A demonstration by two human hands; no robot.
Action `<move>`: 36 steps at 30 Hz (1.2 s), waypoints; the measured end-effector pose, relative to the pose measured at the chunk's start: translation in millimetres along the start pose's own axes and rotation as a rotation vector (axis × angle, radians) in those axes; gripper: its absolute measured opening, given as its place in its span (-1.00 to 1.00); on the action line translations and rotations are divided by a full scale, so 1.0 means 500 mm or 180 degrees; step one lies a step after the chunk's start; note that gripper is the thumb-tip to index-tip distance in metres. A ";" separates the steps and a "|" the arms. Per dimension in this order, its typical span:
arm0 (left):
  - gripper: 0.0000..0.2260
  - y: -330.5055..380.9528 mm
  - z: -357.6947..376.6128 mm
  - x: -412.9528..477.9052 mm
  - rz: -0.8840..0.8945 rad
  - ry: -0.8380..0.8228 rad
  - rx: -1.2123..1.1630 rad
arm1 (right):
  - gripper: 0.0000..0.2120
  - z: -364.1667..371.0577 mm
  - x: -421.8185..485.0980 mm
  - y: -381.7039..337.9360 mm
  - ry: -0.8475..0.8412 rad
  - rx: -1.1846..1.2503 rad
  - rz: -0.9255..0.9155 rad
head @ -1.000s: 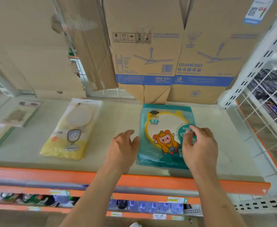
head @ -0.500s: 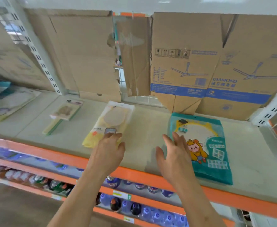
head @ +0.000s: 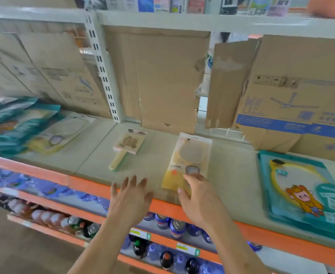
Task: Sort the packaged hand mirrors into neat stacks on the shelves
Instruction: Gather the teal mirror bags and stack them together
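On the pale shelf a yellow packaged mirror lies flat in the middle. My right hand rests over its near end, fingers spread, gripping nothing. Left of it my left hand hovers open above the shelf's front edge. A small pink-and-cream hand mirror lies farther back and left. A stack of teal cartoon packs sits at the right. At the far left, a messy pile of teal packs lies beside another yellow pack.
Flattened cardboard boxes line the back of the shelf. A white upright post divides the bays. The orange front rail runs along the edge, with bottles and cans on the shelf below.
Both hands have let go of the teal pack and moved left; my right hand now lies on the yellow pack. The view has swung left, revealing the messy pile.
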State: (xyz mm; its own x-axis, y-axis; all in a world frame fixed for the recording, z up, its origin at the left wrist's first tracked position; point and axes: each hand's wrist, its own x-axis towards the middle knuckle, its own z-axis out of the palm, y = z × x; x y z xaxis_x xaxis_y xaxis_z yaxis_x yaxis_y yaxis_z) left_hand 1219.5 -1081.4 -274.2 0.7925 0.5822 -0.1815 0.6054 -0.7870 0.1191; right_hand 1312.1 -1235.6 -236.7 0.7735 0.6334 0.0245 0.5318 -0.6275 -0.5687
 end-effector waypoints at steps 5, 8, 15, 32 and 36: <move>-0.46 -0.050 0.023 -0.009 0.0499 -0.0181 0.0151 | -0.55 0.071 0.033 -0.088 0.0009 -0.0025 0.0123; -0.46 -0.076 0.017 -0.004 0.0789 -0.0191 0.0039 | -0.55 0.115 0.050 -0.129 -0.0019 -0.0147 0.0268; -0.38 -0.126 0.017 -0.001 0.1207 -0.0115 -0.0357 | -0.62 0.149 0.104 -0.202 -0.0180 0.0067 0.0290; -0.60 -0.313 -0.078 0.196 0.0795 0.0148 -0.0469 | -0.66 0.222 0.314 -0.257 0.0445 0.0576 0.0950; -0.48 -0.275 -0.088 0.240 0.0739 -0.0461 -0.0037 | -0.63 0.242 0.381 -0.266 0.0668 0.0465 0.1082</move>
State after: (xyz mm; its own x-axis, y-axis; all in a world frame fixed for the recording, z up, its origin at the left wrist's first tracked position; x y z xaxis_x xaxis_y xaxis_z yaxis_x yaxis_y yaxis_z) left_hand 1234.6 -894.4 -269.1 0.8919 0.3505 -0.2856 0.4102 -0.8930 0.1850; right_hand 1346.9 -976.6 -255.7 0.9578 0.2861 -0.0264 0.1916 -0.7044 -0.6835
